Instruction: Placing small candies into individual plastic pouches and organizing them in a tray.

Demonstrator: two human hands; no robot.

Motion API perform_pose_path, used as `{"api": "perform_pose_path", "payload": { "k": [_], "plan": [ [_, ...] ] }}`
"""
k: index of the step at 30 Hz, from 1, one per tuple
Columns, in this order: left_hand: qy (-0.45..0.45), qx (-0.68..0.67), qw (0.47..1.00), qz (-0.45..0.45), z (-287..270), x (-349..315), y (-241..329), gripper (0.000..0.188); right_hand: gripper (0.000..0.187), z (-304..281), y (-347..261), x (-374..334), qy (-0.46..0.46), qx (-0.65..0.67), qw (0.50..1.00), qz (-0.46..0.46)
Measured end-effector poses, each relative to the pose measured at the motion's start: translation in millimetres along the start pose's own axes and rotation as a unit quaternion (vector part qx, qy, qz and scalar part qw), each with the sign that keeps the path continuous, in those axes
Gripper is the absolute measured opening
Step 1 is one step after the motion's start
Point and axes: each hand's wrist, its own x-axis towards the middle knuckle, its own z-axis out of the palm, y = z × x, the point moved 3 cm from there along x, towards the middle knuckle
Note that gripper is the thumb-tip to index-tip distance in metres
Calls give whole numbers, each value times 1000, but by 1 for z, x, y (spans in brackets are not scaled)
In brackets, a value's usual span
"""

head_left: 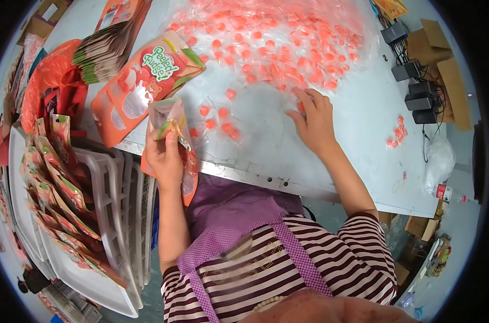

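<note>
Pale table (255, 156), wrapped orange candies (287, 51), orange pouches (118, 94)

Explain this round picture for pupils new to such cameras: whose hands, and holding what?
No machine here: a person works bare-handed. A wide head-worn camera looks down, its lens bending straight edges. The left hand has a small orange bag in its grip, its mouth open. The right hand is at the near edge of a pile of wrapped red pieces on the pale table. A few loose pieces lie between the hands; a larger orange bag and a stack of flat bags lie toward the left.
</note>
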Motion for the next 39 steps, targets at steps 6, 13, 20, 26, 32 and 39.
{"api": "perform_pose_path", "payload": {
  "k": [6, 13, 20, 26, 32, 39],
  "plan": [
    [-10, -5, 1000, -23, 3, 1, 2, 12, 42, 3, 5, 15, -11, 28, 999, 39],
    [-15, 8, 999, -28, 0, 0, 2, 12, 33, 3, 8, -18, -16, 28, 999, -17],
    [-36, -1, 999, -12, 4, 3, -1, 12, 31, -1, -3, -44, -9, 116, 993, 22],
    [18, 153, 986, -66, -24, -1, -33, 22, 50, 0, -15, -22, 6, 32, 999, -42],
    [1, 149, 988, -33, -2, 0, -3, 35, 47, 8, -18, -20, 11, 15, 998, -59],
    [8, 176, 982, -62, -11, 1, 2, 24, 41, 19, -24, -27, -28, 49, 997, -59]
  ]
}}
